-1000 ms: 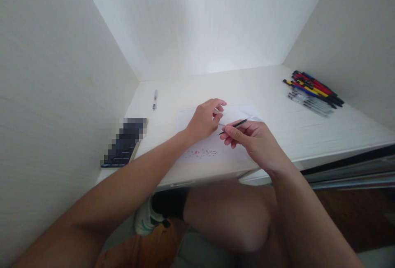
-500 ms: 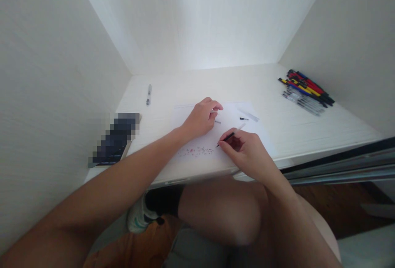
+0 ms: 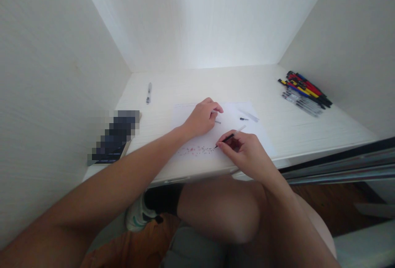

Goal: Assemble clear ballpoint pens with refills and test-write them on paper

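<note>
A white sheet of paper (image 3: 234, 115) lies on the white desk (image 3: 191, 85), with a row of small coloured marks (image 3: 197, 150) near its front edge. My right hand (image 3: 247, 152) pinches a thin black pen refill (image 3: 230, 136), its tip touching the paper at the right end of the marks. My left hand (image 3: 202, 116) rests on the paper with its fingers curled around a small clear pen part, whose tip shows at the fingers. A clear pen barrel (image 3: 250, 116) and a small dark piece (image 3: 243, 118) lie on the paper's far right.
A bundle of several coloured and clear pens (image 3: 304, 91) lies at the desk's back right. A single pen (image 3: 148, 93) lies at the back left. A blurred dark object (image 3: 115, 138) sits at the left front edge. White walls enclose the desk on three sides. My knees are below.
My right hand came down from above the paper and brought the refill's tip onto the sheet, then slid slightly left to the marks. The left hand has stayed in place.
</note>
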### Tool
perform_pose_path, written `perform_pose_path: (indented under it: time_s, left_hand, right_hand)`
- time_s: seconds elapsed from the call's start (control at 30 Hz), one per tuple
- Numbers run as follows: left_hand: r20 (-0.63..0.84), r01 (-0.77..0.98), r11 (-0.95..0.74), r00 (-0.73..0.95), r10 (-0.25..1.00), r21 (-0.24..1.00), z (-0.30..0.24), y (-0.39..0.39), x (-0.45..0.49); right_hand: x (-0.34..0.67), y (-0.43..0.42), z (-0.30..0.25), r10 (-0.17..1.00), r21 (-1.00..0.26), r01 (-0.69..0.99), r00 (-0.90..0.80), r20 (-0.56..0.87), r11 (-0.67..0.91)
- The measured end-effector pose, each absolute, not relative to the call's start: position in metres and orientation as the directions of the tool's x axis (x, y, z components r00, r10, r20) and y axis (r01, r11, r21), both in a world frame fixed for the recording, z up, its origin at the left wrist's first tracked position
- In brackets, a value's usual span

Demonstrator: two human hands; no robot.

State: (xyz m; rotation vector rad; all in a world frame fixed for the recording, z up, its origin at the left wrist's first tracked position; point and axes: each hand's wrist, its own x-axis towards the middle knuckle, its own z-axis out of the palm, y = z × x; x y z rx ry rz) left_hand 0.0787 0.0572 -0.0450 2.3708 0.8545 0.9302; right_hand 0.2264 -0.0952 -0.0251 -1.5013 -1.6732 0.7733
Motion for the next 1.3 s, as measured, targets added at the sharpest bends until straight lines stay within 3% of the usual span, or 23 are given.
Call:
perform_pose_path:
  time_s: [0.97, 1.3]
  left_hand:
    - [0.427, 0.392, -0.738, 0.627, 0.652, 0.550, -0.0471, 0.0535, 0.0801]
    - [0.411, 0.390, -0.773, 0.678, 0.609, 0.501, -0.0464, 0.0534, 0.0793]
  right_hand:
    - [0.2293, -0.0935, -0.0278, 0.986, -0.802, 0.579, -0.027, 0.164, 0.149]
    - [0.2331, -0.0891, -0.0307, 0.988, -0.874, 0.472, 0.037, 0.151, 0.116]
